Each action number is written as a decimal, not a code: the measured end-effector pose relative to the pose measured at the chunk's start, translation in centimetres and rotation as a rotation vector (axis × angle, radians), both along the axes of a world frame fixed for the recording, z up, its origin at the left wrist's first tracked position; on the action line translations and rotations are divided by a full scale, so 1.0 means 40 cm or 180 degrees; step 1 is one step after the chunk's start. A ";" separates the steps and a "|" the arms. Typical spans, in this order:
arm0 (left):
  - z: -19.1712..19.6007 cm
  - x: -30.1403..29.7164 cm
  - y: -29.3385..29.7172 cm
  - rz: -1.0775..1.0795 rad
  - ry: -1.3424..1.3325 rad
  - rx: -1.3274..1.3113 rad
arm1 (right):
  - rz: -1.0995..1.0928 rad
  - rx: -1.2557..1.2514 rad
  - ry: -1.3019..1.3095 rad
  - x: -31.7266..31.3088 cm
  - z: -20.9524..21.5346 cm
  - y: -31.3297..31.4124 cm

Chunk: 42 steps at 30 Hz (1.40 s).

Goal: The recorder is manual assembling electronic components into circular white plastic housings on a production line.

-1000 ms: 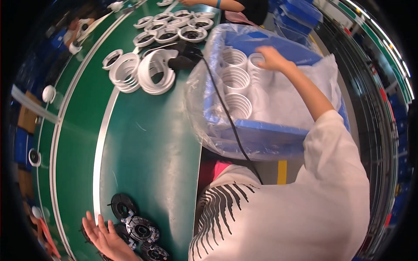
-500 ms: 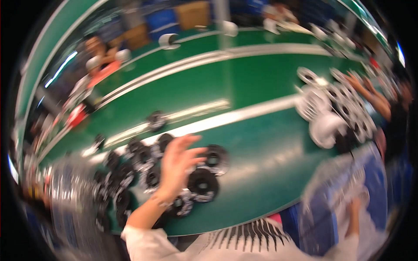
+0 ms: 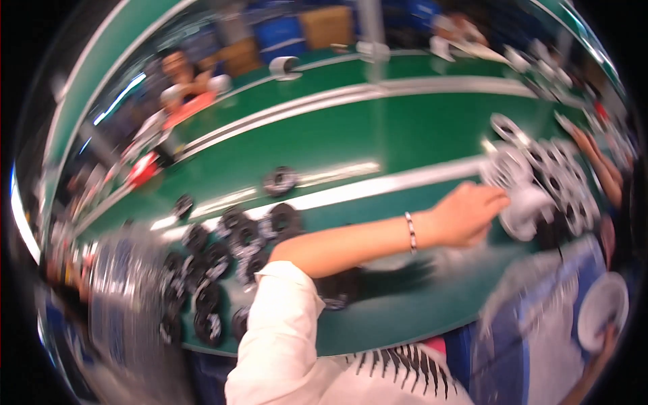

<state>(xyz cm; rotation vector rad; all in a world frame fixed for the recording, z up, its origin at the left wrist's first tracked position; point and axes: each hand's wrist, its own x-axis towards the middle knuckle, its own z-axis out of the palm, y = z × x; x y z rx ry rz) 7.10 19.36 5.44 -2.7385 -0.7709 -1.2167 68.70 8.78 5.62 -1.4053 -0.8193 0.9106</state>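
My left hand (image 3: 466, 212) reaches across the green table to the right, its fingers curled together. Its fingertips are at the near-left edge of a white rounded part (image 3: 523, 210); blur hides whether they hold anything. Low on the right, my right hand (image 3: 609, 337) grips a white round disc (image 3: 595, 307) near its middle. Several black discs with centre holes (image 3: 244, 236) lie on the left part of the table, some hidden beneath my left forearm. White ring-shaped parts (image 3: 555, 181) cluster at the table's right end.
A green conveyor belt (image 3: 405, 128) runs beyond the table (image 3: 405, 324), with one black disc (image 3: 280, 181) on it. Clear-wrapped stacks (image 3: 121, 297) stand at the left. A plastic-lined blue container (image 3: 499, 351) is at the lower right. Co-workers sit opposite; another's arm (image 3: 597, 158) reaches in at the right.
My left hand has swung from above the black discs to the white parts, its spread fingers now curled. My right hand has risen into clearer view with a white disc.
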 end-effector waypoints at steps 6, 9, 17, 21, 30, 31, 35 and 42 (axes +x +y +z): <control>-0.016 0.247 0.266 -0.0247 0.0066 -0.0048 | 0.0430 0.0826 0.1034 -0.524 -0.015 -0.119; -0.063 0.373 0.364 0.0354 0.0147 -0.0083 | 0.0687 0.1207 0.1877 -0.532 -0.081 -0.154; -0.177 0.400 0.500 0.1381 0.1509 0.0492 | 0.0842 0.1990 0.2955 -0.573 -0.099 -0.179; -0.188 0.380 0.505 0.1810 0.1871 0.0275 | 0.0890 0.1936 0.3578 -0.695 -0.103 -0.128; -0.181 0.332 0.462 0.1451 0.1132 0.0389 | 0.1532 0.0945 0.4730 -1.021 -0.169 0.039; -0.182 0.324 0.459 0.1519 0.1197 0.0366 | 0.1179 0.0709 0.4671 -1.042 -0.180 0.067; -0.193 0.301 0.460 0.1748 0.1275 0.0255 | 0.0148 0.0498 0.4374 -1.097 -0.276 0.151; -0.187 0.270 0.450 0.1782 0.0800 0.0024 | -0.0785 0.1212 0.3886 -1.032 -0.367 0.267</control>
